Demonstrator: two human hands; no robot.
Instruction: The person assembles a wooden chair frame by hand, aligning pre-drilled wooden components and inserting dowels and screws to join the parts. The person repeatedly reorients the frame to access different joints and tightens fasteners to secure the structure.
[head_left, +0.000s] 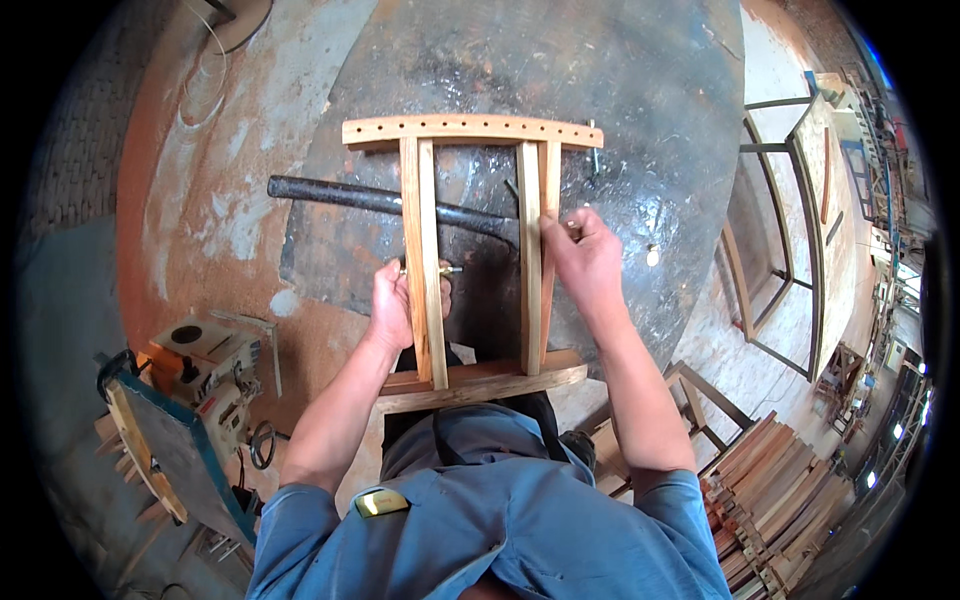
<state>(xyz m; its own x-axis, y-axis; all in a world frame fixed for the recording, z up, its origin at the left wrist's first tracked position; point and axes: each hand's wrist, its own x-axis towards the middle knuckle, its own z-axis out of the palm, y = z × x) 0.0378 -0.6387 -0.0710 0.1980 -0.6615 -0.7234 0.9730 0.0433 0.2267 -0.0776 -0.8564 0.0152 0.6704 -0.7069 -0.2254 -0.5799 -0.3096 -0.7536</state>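
A light wooden frame lies in front of me, its far rail pierced by a row of small holes. Two pairs of long slats run from it to a thicker near rail. My left hand wraps under the left pair of slats, fingers showing on both sides. A thin metal bolt pokes out from those slats beside its fingers. At the outer side of the right slats, my right hand is closed in a pinch. Something small and dark shows at its fingertips; I cannot make out what.
A black curved bar lies under the frame on the dark, stained tabletop. Another bolt is by the far rail's right end. At lower left stands a machine with a handwheel; at lower right are stacked wood strips.
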